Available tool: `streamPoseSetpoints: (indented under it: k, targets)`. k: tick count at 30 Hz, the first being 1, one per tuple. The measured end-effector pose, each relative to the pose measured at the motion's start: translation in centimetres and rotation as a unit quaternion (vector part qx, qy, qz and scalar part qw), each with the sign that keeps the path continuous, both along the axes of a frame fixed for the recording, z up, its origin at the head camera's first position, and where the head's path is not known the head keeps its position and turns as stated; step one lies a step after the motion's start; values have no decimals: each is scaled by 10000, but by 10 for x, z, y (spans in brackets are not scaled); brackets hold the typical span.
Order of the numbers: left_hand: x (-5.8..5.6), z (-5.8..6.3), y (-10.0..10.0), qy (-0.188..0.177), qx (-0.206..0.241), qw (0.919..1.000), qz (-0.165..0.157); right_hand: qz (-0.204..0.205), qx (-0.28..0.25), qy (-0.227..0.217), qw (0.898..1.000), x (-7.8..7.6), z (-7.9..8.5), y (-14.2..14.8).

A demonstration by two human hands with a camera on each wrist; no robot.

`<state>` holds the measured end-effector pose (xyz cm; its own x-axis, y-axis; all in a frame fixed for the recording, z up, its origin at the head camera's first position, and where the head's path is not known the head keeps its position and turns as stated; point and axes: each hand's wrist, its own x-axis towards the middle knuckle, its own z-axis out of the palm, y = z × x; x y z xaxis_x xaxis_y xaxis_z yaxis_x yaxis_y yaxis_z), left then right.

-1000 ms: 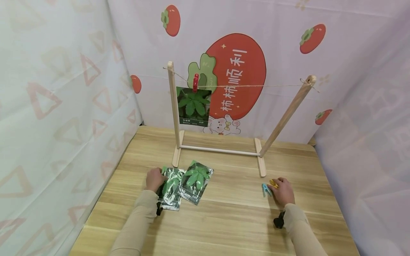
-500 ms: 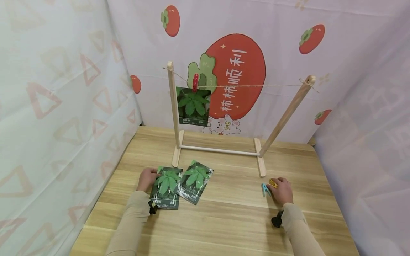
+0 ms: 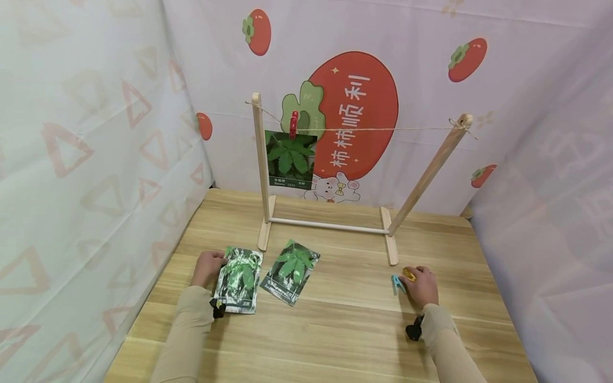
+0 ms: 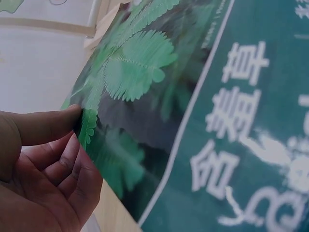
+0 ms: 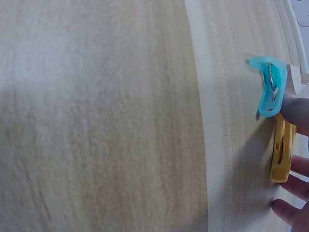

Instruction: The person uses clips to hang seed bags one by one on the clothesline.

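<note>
Since the left hand (image 3: 207, 267) has thumb and fingers pinching the glossy dark-green rectangular packet with a leafy plant printed on it (image 3: 238, 279), that's where I'd start. The packet sits just right of that hand, gripped on its left edge near the top corner. I'm guessing it's super light and bendy, kinda slick from the shine, and could crease if squeezed hard. Edge or corner is the spot imo; the flat middle gives fingers nothing to hook. Can't tell how much of it touches the pale wood-grain counter (image 3: 325, 340).

Just to its right lies a matching green leaf-print packet (image 3: 292, 271). Well apart, the right hand (image 3: 423, 286) seems to hold a small yellow plastic clip (image 3: 408, 274), with a light-blue plastic clip (image 3: 396, 284) right beside it. Clips look stiff and springy, probably easiest by the arms.
</note>
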<state>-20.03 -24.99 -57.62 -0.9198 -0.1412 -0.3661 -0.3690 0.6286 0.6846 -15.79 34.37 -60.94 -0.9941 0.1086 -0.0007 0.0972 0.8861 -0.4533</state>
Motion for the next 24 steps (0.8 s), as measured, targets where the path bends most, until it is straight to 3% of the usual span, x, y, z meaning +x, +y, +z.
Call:
streamPoseSetpoints:
  k: [8,12,24]
  targets:
    - [3,13,-8,225,150,9983,511,-11,-246,-28,9997,0,2,2]
    - [4,19,-6,349,449,9950,821,-3,-328,53,9994,0,4,3]
    - [3,24,8,711,1576,9712,1639,51,-486,-307,9983,-3,21,1]
